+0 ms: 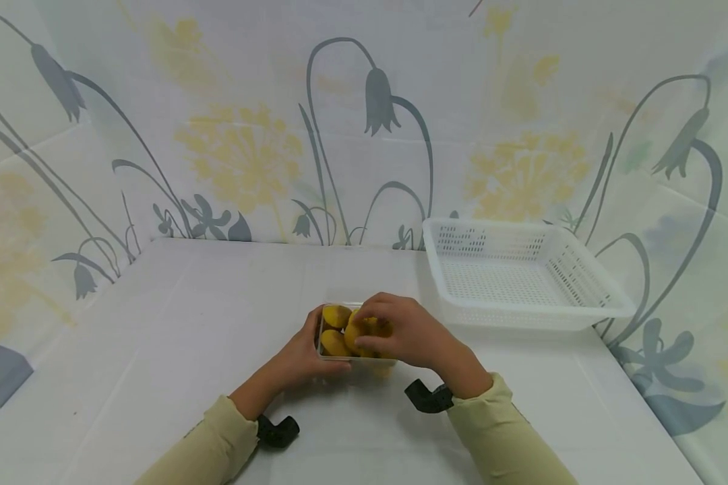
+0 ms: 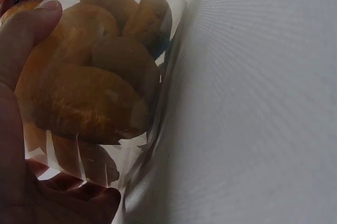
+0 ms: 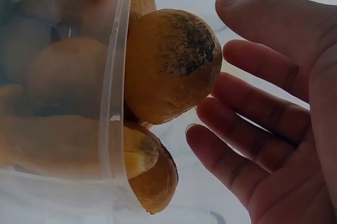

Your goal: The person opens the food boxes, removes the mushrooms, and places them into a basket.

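Left hand grips clear box, likely to keep it steady. Right hand holds nothing, thumb apart, fingers loosely bent just beside yellow lumps poking past rim; cannot tell if touching. Box near middle of table, well in from back edge. White basket by back right corner, probably out of hands' way.

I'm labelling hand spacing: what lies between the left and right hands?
Yellow fruit in a clear container lies between the left hand and right hand, shown in the head view.
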A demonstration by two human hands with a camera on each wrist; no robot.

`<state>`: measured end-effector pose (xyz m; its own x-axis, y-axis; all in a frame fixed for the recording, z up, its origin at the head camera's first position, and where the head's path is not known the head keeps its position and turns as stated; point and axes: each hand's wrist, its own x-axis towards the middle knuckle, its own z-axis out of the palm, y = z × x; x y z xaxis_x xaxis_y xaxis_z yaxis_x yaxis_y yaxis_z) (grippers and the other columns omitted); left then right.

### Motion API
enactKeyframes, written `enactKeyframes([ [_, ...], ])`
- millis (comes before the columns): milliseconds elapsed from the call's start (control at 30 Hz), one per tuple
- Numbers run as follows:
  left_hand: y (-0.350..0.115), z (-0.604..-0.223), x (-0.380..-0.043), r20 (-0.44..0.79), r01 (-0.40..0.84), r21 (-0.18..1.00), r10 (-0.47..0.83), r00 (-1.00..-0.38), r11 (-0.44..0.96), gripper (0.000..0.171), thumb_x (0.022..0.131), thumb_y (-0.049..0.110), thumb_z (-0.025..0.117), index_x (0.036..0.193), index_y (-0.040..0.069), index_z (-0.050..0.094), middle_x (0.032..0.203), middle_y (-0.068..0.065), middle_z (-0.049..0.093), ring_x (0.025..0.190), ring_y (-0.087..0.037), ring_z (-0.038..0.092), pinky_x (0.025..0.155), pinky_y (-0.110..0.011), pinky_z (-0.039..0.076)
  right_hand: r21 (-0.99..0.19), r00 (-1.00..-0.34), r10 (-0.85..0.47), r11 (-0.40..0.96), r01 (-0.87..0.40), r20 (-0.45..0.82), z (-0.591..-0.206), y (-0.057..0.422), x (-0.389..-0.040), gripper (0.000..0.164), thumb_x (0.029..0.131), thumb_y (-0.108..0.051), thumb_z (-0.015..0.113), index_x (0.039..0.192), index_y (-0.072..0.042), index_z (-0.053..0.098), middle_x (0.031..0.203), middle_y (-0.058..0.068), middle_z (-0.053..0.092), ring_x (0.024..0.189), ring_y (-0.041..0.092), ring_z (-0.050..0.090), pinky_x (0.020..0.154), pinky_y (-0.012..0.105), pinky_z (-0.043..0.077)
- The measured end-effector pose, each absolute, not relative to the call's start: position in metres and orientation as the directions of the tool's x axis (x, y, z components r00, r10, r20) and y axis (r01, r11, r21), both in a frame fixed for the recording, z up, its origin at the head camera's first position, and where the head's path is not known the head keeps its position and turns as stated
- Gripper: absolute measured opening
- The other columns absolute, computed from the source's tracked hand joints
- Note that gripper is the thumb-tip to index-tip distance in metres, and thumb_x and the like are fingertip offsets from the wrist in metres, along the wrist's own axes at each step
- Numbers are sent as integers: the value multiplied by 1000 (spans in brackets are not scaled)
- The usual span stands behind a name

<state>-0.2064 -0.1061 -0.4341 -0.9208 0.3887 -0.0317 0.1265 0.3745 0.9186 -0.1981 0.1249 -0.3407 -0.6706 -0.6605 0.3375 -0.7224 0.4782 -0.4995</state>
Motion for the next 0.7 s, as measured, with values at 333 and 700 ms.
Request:
enactKeyframes([
  [333, -105, -431, -204, -37, 122, 913, 375, -926, 390, 116, 70, 39, 87, 154, 21, 9, 153, -6, 33, 140, -25, 36, 115, -49, 32, -469, -650, -689, 482, -740, 319, -342, 122, -195, 30, 83, -21, 78, 110, -13, 68, 111, -2, 64, 99, 13, 61, 82, 27, 56],
  [700, -106, -432, -205, -39, 124, 910, 381, -924, 395, 116, 71, 41, 85, 155, 22, 7, 153, -6, 33, 138, -25, 39, 113, -49, 34, -411, -637, -701, 503, -761, 321, -346, 120, -196, 37, 82, -20, 78, 116, -11, 67, 114, -1, 63, 103, 13, 62, 84, 25, 55],
])
